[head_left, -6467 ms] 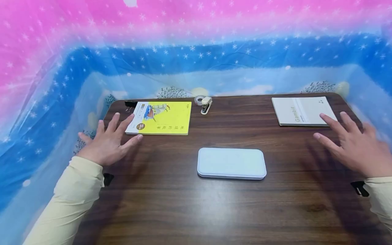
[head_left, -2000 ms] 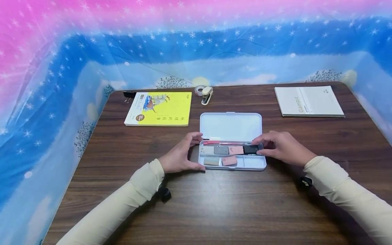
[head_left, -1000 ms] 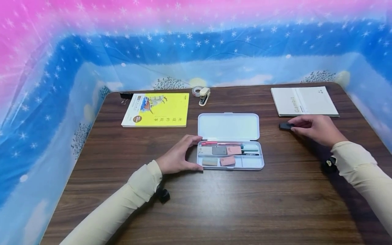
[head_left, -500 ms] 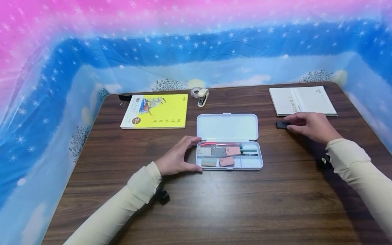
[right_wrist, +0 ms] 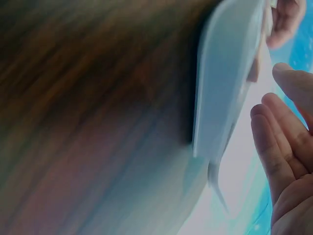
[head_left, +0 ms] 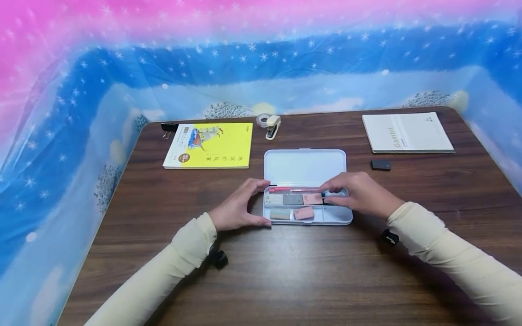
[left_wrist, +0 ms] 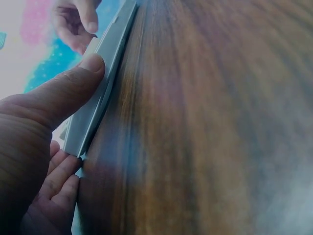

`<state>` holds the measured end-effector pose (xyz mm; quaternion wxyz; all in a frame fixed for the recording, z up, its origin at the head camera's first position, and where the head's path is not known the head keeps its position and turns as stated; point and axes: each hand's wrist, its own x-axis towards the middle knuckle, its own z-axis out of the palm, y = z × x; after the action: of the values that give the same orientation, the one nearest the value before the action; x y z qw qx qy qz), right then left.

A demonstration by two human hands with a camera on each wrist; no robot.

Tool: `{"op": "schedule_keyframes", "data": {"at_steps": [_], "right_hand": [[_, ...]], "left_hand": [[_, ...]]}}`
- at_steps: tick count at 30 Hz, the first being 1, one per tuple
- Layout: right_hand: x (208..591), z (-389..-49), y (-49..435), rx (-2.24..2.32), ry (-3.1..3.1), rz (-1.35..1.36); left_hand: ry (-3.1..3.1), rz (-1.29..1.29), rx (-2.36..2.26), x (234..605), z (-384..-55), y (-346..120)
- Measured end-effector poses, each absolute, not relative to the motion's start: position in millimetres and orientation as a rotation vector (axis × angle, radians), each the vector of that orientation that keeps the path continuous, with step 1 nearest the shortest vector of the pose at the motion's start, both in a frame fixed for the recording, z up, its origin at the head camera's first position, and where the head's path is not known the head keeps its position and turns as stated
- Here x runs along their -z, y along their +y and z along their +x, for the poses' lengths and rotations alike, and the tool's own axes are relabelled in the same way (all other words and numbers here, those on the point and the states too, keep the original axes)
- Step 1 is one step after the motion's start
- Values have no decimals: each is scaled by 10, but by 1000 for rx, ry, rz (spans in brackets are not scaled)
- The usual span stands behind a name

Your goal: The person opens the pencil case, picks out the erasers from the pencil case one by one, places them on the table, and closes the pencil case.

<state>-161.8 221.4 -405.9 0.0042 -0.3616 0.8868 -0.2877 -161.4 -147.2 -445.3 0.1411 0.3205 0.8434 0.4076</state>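
Note:
A white pencil case [head_left: 336, 216] lies with its lid [head_left: 305, 166] folded back. My left hand [head_left: 236, 208] grips its left end, thumb at the front corner and fingers at the back. Over the right part of the case is my right hand [head_left: 363, 194], thumb and fingers apart, close to a pink eraser [head_left: 312, 199]. The right wrist view shows a gap between those fingertips. A white eraser [head_left: 274, 199] and a grey eraser [head_left: 293, 199] stand in the same row. In the front compartment are a pale greenish eraser [head_left: 280, 214] and another pink eraser [head_left: 304, 213].
A black eraser-like block [head_left: 381, 165] lies by the white notebook [head_left: 408, 133] on the right. Farther back are a yellow book [head_left: 224, 149], a black binder clip [head_left: 169, 127], a tape roll [head_left: 262, 120] and a stapler [head_left: 273, 127]. A red pen [head_left: 281, 189] lies inside the case.
The right hand carried the black block from the case to the table near the notebook, let go and came back over the case. Earlier, the case was opened. The left hand has stayed on it.

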Motion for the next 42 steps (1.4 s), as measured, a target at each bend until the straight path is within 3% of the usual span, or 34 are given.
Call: {"op": "schedule_keyframes", "data": {"at_steps": [20,35,42], "right_hand": [[4081,-1569,2151,828,2783,-1150],[3990,-1614,3244,746,3133,-765],[4147,-1715,3551,571,3132,-762]], "left_hand": [[2422,867,-1149,4398,-1576,-1402],[2433,876,-1171,4387,-1581,-1422],[2447,882,-1154,4365,-1578,-1433]]}}
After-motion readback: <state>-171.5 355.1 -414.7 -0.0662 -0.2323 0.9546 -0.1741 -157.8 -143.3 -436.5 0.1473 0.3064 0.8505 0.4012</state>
